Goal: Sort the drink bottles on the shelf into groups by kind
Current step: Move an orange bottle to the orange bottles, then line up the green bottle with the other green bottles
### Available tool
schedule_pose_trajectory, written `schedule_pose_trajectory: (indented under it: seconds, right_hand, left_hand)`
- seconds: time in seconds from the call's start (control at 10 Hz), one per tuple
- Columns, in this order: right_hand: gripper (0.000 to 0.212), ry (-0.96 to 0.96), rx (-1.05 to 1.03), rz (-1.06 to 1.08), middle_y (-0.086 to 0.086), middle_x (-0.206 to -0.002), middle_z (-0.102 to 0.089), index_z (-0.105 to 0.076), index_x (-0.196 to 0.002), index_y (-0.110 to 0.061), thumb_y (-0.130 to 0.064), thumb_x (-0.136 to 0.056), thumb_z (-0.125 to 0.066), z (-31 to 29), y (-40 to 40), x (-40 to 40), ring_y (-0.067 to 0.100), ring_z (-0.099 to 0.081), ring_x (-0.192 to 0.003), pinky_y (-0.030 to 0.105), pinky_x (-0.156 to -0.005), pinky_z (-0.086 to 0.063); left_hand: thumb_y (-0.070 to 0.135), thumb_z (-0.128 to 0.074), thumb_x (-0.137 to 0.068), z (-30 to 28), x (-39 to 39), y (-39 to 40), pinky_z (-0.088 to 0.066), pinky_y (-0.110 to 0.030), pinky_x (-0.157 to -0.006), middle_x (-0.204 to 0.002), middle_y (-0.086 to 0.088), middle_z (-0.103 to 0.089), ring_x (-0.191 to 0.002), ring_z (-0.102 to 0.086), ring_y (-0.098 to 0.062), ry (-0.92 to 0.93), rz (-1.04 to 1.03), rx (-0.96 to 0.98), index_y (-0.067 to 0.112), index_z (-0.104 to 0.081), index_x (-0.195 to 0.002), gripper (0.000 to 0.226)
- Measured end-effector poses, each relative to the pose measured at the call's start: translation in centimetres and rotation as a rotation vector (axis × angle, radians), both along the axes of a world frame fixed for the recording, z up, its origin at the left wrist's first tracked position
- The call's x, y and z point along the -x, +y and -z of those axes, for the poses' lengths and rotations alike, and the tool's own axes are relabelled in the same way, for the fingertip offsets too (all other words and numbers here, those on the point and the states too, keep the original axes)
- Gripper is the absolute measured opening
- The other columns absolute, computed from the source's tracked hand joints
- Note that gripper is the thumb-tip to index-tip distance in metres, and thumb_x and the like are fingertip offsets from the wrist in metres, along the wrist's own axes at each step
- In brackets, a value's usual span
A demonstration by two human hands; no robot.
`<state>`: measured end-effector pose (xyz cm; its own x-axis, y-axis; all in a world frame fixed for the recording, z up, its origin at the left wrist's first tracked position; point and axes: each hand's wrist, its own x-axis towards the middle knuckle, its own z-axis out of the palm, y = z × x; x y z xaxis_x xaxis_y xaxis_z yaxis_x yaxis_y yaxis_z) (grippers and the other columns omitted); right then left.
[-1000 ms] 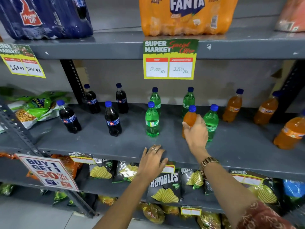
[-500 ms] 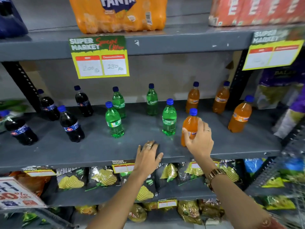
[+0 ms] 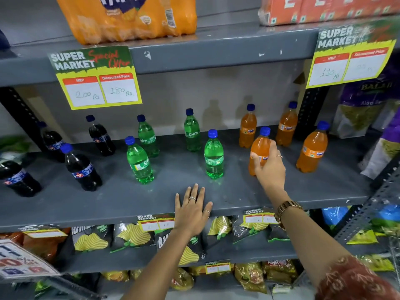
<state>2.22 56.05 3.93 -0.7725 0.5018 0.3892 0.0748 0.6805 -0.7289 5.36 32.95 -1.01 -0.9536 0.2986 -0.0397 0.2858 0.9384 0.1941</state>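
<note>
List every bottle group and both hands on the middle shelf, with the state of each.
Cola bottles: four, upright, capped, grouped at left.
Sprite bottles: four, upright, capped, grouped mid-shelf.
Loose Fanta bottles: three, upright, capped, at right.
Held Fanta bottle: upright, capped, among the other Fantas.
Right hand: gripping the held Fanta bottle.
Left hand: flat on the shelf edge, holding nothing.

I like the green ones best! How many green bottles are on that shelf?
4. Back left green bottle, back middle one, front left one, and front middle one, just left of the orange bottle in the right hand. None look hidden.
</note>
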Motion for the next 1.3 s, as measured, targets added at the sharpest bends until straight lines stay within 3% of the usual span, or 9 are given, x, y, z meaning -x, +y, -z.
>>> schedule_pose_trajectory:
  seconds: [0.2, 0.3, 0.4, 0.5, 0.7, 0.9, 1.0, 1.2, 1.3]
  right_hand:
    - [0.077, 0.019, 0.176, -0.102, 0.014, -0.139, -0.039, -0.009, -0.141, -0.029, -0.043, -0.084, -0.059, 1.4, 0.6, 0.8, 0.034, -0.042, -0.123, 0.046, -0.093, -0.041]
    - [0.094, -0.056, 0.354, -0.131, 0.011, -0.148, -0.031, -0.003, -0.143, -0.027, -0.034, -0.077, -0.070, 3.2, 1.0, 0.6, 0.032, -0.034, -0.132, 0.050, -0.104, -0.034]
    - [0.086, -0.095, 0.370, -0.128, 0.012, -0.143, -0.039, -0.015, -0.141, -0.021, -0.023, -0.076, -0.072, 3.9, 1.3, 1.0, 0.034, -0.040, -0.128, 0.049, -0.102, -0.037]
    - [0.066, -0.108, 0.328, -0.101, 0.015, -0.131, -0.051, -0.034, -0.131, -0.017, -0.019, -0.077, -0.071, 4.5, 1.3, 1.1, 0.036, -0.049, -0.118, 0.049, -0.095, -0.042]
    - [0.063, -0.098, 0.312, -0.083, 0.015, -0.131, -0.051, -0.035, -0.130, -0.016, -0.021, -0.078, -0.071, 4.7, 1.3, 1.1, 0.036, -0.049, -0.118, 0.051, -0.096, -0.042]
    - [0.075, -0.107, 0.294, -0.101, 0.014, -0.140, -0.041, -0.027, -0.135, -0.016, -0.020, -0.077, -0.072, 4.3, 1.1, 0.9, 0.035, -0.041, -0.126, 0.052, -0.100, -0.039]
    - [0.081, 0.041, 0.179, -0.049, 0.019, -0.140, -0.032, -0.026, -0.132, -0.011, -0.017, -0.070, -0.077, 3.6, 0.1, -0.1, 0.036, -0.035, -0.127, 0.050, -0.100, -0.040]
    - [0.044, 0.197, -0.182, -0.085, 0.027, -0.109, -0.052, -0.046, -0.105, 0.000, -0.010, -0.072, -0.073, 3.6, -1.7, -1.6, 0.041, -0.051, -0.099, 0.048, -0.081, -0.049]
    - [0.032, 0.054, -0.099, -0.289, 0.016, -0.101, -0.058, -0.051, -0.105, -0.006, -0.015, -0.079, -0.067, 3.2, -3.5, -1.1, 0.032, -0.057, -0.089, 0.043, -0.074, -0.049]
  left_hand:
    - [0.047, -0.015, -0.098, 0.4, 0.2, -0.1, 0.005, -0.049, -0.116, -0.159, 0.000, 0.002, -0.146, 0.005, -0.020, 0.000, -0.003, 0.029, 0.022, -0.003, -0.148, 0.057]
    - [0.047, -0.015, -0.098, 0.5, 0.3, -0.1, 0.005, -0.050, -0.116, -0.159, 0.000, 0.001, -0.146, 0.004, -0.020, 0.011, -0.005, 0.036, 0.023, -0.003, -0.148, 0.057]
    - [0.047, -0.016, -0.098, 0.6, 0.4, 0.0, 0.004, -0.050, -0.116, -0.159, 0.001, 0.001, -0.146, 0.004, -0.019, 0.016, -0.007, 0.035, 0.023, -0.003, -0.148, 0.057]
    - [0.047, -0.016, -0.098, 0.8, 0.4, -0.1, 0.004, -0.049, -0.116, -0.159, 0.001, 0.000, -0.146, 0.003, -0.019, 0.029, -0.011, 0.033, 0.023, -0.004, -0.148, 0.056]
    - [0.047, -0.017, -0.098, 0.9, 0.3, -0.1, 0.002, -0.049, -0.116, -0.159, 0.001, -0.002, -0.146, 0.002, -0.019, 0.054, -0.007, 0.025, 0.023, -0.005, -0.148, 0.056]
    - [0.047, -0.017, -0.098, 0.9, 0.3, 0.0, 0.002, -0.049, -0.116, -0.159, 0.001, -0.002, -0.146, 0.001, -0.019, 0.059, -0.010, 0.024, 0.023, -0.005, -0.148, 0.056]
    - [0.047, -0.017, -0.098, 0.9, 0.2, 0.0, 0.003, -0.048, -0.117, -0.159, 0.001, -0.002, -0.146, 0.001, -0.019, 0.067, -0.013, 0.009, 0.023, -0.006, -0.148, 0.056]
    - [0.047, -0.018, -0.098, 0.7, 0.0, 0.1, 0.002, -0.048, -0.117, -0.159, 0.001, -0.002, -0.146, 0.001, -0.019, 0.062, -0.013, 0.009, 0.021, -0.005, -0.148, 0.057]
    - [0.050, -0.019, -0.097, 0.2, 0.0, 0.0, 0.002, -0.046, -0.117, -0.159, 0.000, -0.002, -0.146, 0.002, -0.018, 0.030, -0.032, -0.018, 0.016, -0.003, -0.148, 0.063]
